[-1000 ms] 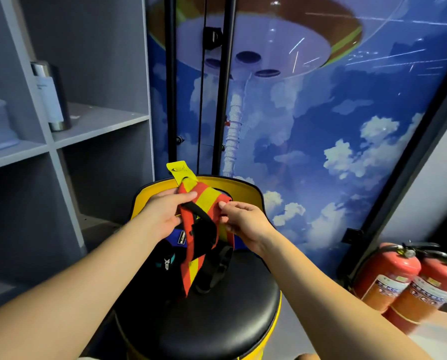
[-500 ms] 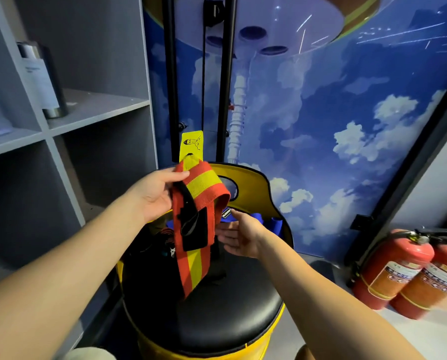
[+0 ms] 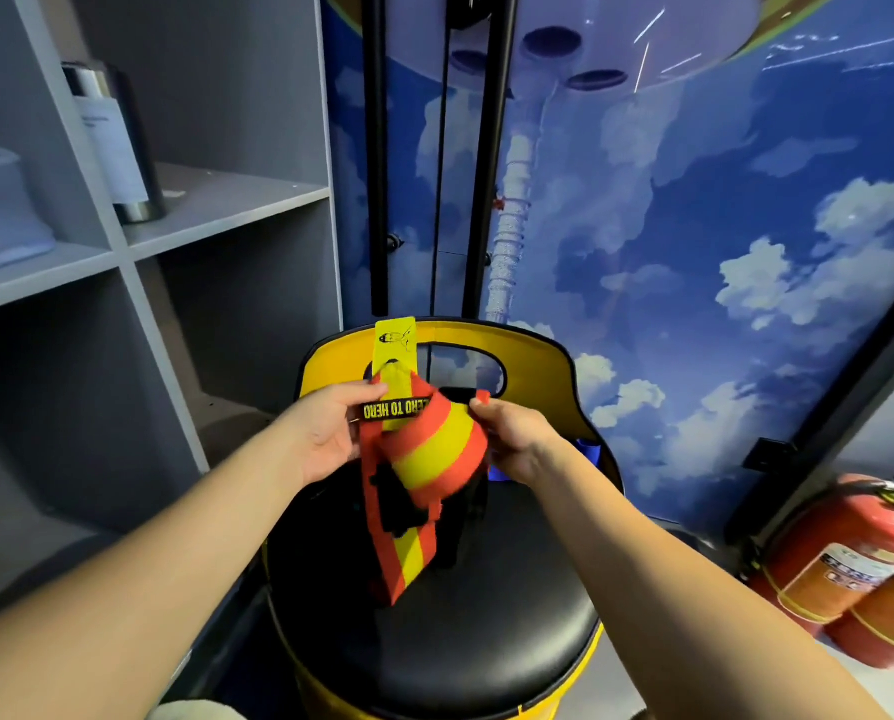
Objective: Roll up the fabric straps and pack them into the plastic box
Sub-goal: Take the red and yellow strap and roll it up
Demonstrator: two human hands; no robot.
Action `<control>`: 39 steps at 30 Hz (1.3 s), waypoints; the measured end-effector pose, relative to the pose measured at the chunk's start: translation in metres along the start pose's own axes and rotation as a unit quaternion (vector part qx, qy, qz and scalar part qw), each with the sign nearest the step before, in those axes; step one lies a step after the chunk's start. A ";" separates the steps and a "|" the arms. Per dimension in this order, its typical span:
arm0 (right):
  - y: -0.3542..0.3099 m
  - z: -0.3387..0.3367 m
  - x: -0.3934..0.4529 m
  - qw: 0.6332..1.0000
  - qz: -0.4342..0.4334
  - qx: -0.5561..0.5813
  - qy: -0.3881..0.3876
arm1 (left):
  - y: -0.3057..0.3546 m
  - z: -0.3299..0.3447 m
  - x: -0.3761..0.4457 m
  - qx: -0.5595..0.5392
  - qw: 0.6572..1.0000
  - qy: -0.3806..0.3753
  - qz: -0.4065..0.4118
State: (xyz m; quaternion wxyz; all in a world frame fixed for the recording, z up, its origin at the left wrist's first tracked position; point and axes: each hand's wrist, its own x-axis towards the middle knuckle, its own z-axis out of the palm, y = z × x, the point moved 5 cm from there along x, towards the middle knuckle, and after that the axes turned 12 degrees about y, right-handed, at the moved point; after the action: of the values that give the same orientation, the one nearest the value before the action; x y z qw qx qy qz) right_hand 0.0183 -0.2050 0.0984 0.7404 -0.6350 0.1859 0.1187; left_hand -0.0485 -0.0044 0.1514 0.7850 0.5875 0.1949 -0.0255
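left hand (image 3: 330, 433) pinches strap (image 3: 424, 449) | right hand (image 3: 512, 433) grips it | stool (image 3: 434, 641) below | extinguishers (image 3: 839, 563) right

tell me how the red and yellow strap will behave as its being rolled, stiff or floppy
Probably floppy: the strap bends in a soft curve between the left hand and right hand, and its free end hangs limp toward the seat. Likely light, since fingertip pinches carry it. The loose tail and yellow tag may flap or unwind.

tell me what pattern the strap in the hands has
Orange and yellow stripes on the strap, clearest in the head view.
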 end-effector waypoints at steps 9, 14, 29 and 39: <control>-0.048 -0.003 -0.036 0.992 -0.102 -0.026 -0.074 | -0.012 0.000 0.010 -0.008 0.998 0.065 -0.002; -0.066 -0.008 -0.046 0.986 -0.135 -0.001 -0.096 | -0.007 0.000 0.010 -0.035 0.996 0.085 0.013; -0.078 0.000 -0.072 0.982 -0.132 0.025 -0.136 | -0.001 0.002 -0.001 -0.011 0.996 0.080 -0.022; -0.034 0.004 -0.074 0.989 -0.111 -0.028 -0.098 | 0.006 0.018 -0.009 -0.027 1.000 0.004 0.002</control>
State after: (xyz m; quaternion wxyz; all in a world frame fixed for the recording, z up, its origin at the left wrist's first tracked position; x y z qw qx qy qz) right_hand -0.0339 -0.2026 0.1610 0.7453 -0.6577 0.0374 0.1023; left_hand -0.0498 -0.0213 0.1641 0.8001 0.5663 0.1972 -0.0164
